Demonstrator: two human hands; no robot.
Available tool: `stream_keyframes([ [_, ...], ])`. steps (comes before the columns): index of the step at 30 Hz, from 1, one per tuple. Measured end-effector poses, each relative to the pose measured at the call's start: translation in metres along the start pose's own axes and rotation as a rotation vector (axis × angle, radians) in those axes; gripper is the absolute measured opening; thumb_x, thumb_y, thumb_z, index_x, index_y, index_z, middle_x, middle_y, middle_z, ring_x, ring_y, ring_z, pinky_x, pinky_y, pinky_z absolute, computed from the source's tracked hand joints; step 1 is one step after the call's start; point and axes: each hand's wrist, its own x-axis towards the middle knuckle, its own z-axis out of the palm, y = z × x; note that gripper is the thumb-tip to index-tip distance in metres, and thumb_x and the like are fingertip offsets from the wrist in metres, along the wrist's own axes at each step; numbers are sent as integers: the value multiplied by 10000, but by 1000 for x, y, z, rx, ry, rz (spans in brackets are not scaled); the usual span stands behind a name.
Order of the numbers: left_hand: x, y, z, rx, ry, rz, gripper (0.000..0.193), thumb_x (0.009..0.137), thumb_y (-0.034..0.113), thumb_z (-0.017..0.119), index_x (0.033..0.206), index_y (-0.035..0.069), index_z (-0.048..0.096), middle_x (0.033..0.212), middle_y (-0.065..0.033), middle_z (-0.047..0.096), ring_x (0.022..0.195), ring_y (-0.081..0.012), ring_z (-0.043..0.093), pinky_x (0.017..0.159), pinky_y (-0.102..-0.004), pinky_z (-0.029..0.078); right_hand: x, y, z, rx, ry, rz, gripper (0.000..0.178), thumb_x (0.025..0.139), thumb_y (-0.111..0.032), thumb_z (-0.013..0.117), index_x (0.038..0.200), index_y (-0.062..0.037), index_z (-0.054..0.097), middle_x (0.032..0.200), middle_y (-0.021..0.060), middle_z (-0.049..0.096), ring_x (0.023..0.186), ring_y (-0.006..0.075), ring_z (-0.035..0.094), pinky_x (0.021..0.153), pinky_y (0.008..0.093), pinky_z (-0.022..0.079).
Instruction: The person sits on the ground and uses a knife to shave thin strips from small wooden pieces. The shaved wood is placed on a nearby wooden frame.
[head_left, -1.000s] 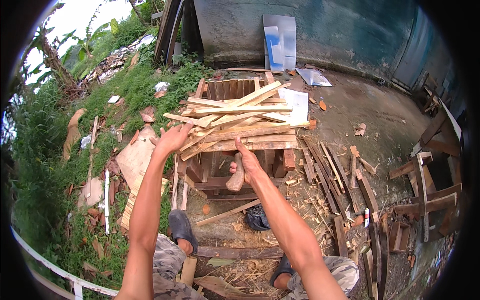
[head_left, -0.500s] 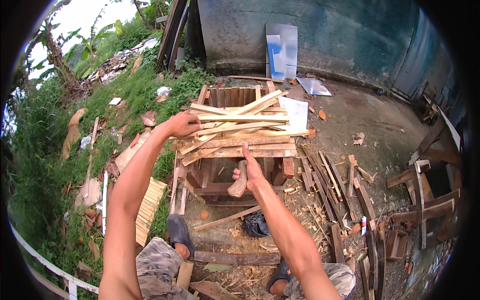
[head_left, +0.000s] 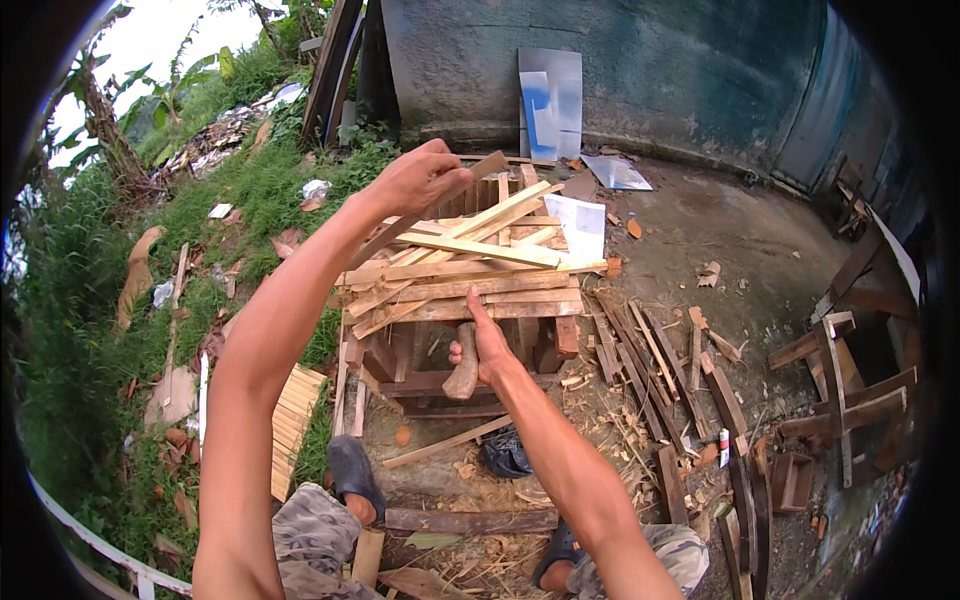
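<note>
Currently, head view: left hand [head_left: 425, 182] raised over the far left part of the work, its fingers closed on a thin brownish wooden strip [head_left: 488, 164]; one end sticks out just beyond the fingertips, the rest slants back below the wrist, toward the near left. Below and to the right of these fingers lies a pile of pale strips [head_left: 480, 248], crossed at several angles on a dark wooden bench [head_left: 440, 384]. Right hand [head_left: 485, 345] at the near edge of the pile: fingers wrapped around a thick wooden handle [head_left: 462, 370], tilted, its butt end pointing down and toward the wearer; thumb extended upward, against or just in front of the nearest strips (contact cannot be told). Whatever the handle carries is hidden from this angle. Beyond the right fingers, past the pile, a white sheet [head_left: 578, 225]; farther off, a blue-and-grey panel [head_left: 565, 105] leans on the wall [head_left: 690, 80]. To the right of the right fingers, on the ground, dark wood offcuts [head_left: 725, 390]; nearer the wearer than those fingers, a black plastic bag [head_left: 505, 455]. Well below the left fingers, on the grass, a row of pale slats [head_left: 297, 420]
</note>
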Motion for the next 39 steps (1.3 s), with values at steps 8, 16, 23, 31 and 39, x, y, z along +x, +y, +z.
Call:
stream_keyframes([
  [8, 11, -2, 59, 26, -647, -395, 1137, 782, 919, 325, 1556, 88, 271, 1596, -222, 243, 1475, -392, 235, 1223, -502, 194, 0, 5, -9, 69, -86, -77, 870, 814, -760, 595, 1326, -80, 416, 931, 62, 484, 528, 133, 460, 464, 288, 417],
  [16, -44, -17, 65, 142, -572, -94, 1208, 744, 822, 562, 1598, 123, 69, 1550, -276, 308, 1429, -438, 305, 1209, -507, 193, -6, 3, 8, -28, 45, -103, 656, 914, -591, 622, 1106, 29, 529, 882, 95, 576, 523, 114, 472, 430, 284, 433],
  [23, -43, 30, 60, 331, -640, -159, 1311, 654, 949, 480, 1606, 156, 52, 1539, -288, 325, 1401, -436, 368, 1126, -566, 270, -45, 7, 4, -65, 13, -121, 610, 940, -537, 623, 1052, 61, 578, 872, 115, 619, 499, 120, 489, 411, 290, 446],
  [31, -73, 122, 33, 370, -616, -197, 1255, 689, 900, 506, 1607, 172, 56, 1507, -304, 371, 1387, -454, 380, 1135, -595, 242, -135, 18, -2, -85, -41, -36, 572, 963, -512, 602, 1047, 54, 589, 830, 92, 606, 497, 98, 494, 406, 266, 443],
  [39, -105, 256, 30, 303, -481, -211, 1253, 684, 896, 510, 1599, 128, 131, 1492, -305, 387, 1378, -441, 403, 1151, -609, 217, -275, 8, -37, -288, 53, -62, 605, 971, -541, 570, 986, 59, 652, 620, 16, 543, 445, 84, 463, 418, 248, 444],
])
